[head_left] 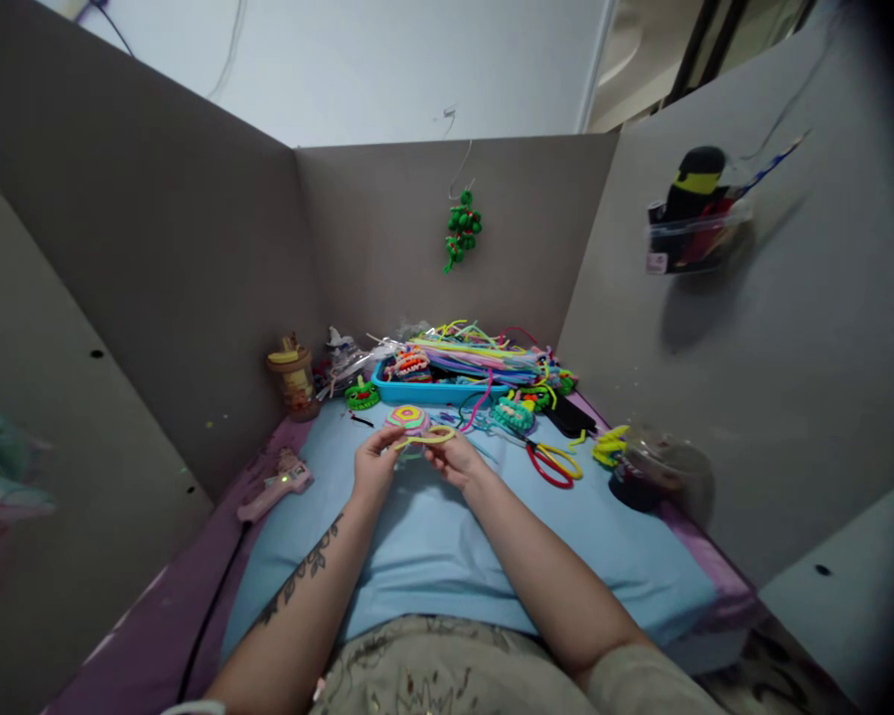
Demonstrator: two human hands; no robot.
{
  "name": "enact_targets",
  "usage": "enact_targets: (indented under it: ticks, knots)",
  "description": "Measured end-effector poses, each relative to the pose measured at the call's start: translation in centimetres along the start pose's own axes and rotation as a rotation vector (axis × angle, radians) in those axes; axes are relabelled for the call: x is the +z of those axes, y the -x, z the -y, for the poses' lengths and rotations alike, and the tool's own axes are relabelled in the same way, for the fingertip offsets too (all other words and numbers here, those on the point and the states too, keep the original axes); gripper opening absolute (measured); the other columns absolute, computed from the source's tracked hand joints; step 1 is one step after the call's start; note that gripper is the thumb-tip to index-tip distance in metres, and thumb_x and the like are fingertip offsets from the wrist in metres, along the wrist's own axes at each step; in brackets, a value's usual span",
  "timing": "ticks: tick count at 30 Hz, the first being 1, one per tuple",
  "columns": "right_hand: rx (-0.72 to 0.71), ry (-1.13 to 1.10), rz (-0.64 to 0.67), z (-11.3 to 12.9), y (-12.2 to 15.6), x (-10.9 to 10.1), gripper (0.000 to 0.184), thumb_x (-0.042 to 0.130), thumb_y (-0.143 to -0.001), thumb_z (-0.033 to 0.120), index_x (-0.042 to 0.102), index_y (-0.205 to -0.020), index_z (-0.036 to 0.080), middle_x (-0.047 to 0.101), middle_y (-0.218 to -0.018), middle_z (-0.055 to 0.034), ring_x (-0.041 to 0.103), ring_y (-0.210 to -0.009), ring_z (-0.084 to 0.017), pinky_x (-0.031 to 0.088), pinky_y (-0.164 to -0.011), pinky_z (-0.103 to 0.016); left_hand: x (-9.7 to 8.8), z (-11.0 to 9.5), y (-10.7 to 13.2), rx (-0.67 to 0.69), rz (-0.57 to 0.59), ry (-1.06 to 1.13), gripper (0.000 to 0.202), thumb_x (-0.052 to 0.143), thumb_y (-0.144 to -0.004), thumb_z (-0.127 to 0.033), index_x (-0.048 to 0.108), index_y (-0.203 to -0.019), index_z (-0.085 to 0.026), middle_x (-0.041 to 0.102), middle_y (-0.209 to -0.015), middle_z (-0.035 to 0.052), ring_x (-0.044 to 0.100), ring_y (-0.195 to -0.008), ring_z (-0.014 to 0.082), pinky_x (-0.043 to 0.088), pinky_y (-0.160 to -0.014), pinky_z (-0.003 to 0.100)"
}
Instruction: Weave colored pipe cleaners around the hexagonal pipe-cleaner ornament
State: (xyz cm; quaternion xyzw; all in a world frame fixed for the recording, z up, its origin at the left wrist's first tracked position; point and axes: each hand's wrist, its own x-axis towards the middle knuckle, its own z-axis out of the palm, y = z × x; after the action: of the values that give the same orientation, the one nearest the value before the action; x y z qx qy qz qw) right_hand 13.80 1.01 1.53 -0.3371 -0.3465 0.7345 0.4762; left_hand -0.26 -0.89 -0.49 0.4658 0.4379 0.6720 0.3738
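A yellow pipe cleaner [438,435], bent into a curve, is stretched between my two hands above the blue cloth. My left hand [376,463] pinches its left end, and my right hand [456,461] has its fingers closed at the other side of the curve. Just beyond them sits a round striped piece [408,418] in pink, yellow and teal; I cannot tell whether a hand touches it. Below the yellow stem a pale green strand shows between the hands. Scissors [555,465] with red and yellow handles lie to the right.
A blue tray [447,394] piled with pipe cleaners [484,359] stands at the back. A teal fuzzy piece [513,414] and a green one [362,395] sit before it. A pink glue gun [275,489] with a cord lies left, a cup [295,377] behind it. A clear-lidded container [652,472] stands right.
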Motion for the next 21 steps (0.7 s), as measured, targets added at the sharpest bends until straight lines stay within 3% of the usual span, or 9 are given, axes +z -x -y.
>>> enact_targets:
  ticks: [3, 7, 11, 14, 21]
  knots:
    - [-0.049, -0.002, -0.047, -0.12, -0.32, 0.00, 0.021, 0.076, -0.056, 0.021, 0.057, -0.065, 0.016, 0.054, -0.043, 0.0052, 0.044, -0.033, -0.005, 0.022, -0.028, -0.013, 0.28, -0.57, 0.28, 0.033, 0.030, -0.064, 0.027, 0.072, -0.063, -0.028, 0.071, -0.086, -0.015, 0.071, -0.087, 0.0084, 0.065, -0.086, 0.0201, 0.047, -0.086, 0.034]
    - [-0.128, -0.034, -0.136, -0.22, -0.83, -0.02, 0.021, 0.074, -0.055, 0.019, 0.057, -0.066, 0.015, 0.062, -0.052, 0.0013, 0.046, -0.035, -0.006, 0.023, -0.028, -0.014, 0.56, -1.07, 0.71, 0.138, 0.039, -0.166, 0.040, 0.072, -0.064, -0.027, 0.068, -0.103, -0.019, 0.069, -0.101, 0.0078, 0.062, -0.096, 0.0214, 0.043, -0.091, 0.034]
    - [-0.161, -0.012, -0.136, -0.43, -0.91, 0.07, 0.023, 0.074, -0.055, 0.024, 0.057, -0.067, 0.015, 0.063, -0.053, 0.0003, 0.046, -0.035, -0.006, 0.024, -0.029, -0.014, 0.33, -0.63, 0.82, 0.276, -0.049, -0.390, 0.022, 0.071, -0.066, -0.032, 0.070, -0.084, -0.021, 0.068, -0.085, 0.0054, 0.060, -0.086, 0.0211, 0.043, -0.085, 0.033]
    - [-0.136, -0.024, -0.117, -0.57, -0.86, 0.13, 0.024, 0.075, -0.055, 0.025, 0.055, -0.066, 0.016, 0.061, -0.050, 0.0015, 0.047, -0.035, -0.006, 0.027, -0.030, -0.014, 0.12, -0.24, 0.73, 0.300, -0.033, -0.441, 0.014, 0.067, -0.069, -0.034, 0.068, -0.073, -0.021, 0.066, -0.076, 0.0043, 0.058, -0.077, 0.0197, 0.043, -0.078, 0.031]
    - [-0.117, -0.023, -0.121, -0.57, -0.78, 0.00, 0.024, 0.074, -0.057, 0.024, 0.052, -0.066, 0.017, 0.056, -0.046, 0.0039, 0.045, -0.035, -0.005, 0.029, -0.032, -0.014, 0.27, -0.72, 0.88, 0.260, -0.013, -0.391, 0.016, 0.066, -0.069, -0.035, 0.069, -0.076, -0.021, 0.066, -0.076, 0.0034, 0.057, -0.076, 0.0185, 0.042, -0.076, 0.028]
